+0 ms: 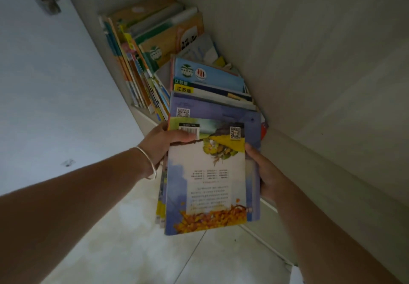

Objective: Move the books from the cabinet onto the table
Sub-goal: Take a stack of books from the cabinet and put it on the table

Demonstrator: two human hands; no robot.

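Note:
A stack of thin books sticks out of the open cabinet over the floor, back cover up, with a barcode and autumn leaves on it. My left hand grips its left edge, thumb on top of the cover. My right hand grips the right edge, fingers hidden under the stack. Behind it, more flat books lie in the cabinet. Further back stands a row of upright books with a leaning pile against them.
The cabinet's pale side wall rises on the right, and its bottom edge runs past my right hand. A white panel or door is on the left. Light tiled floor lies below.

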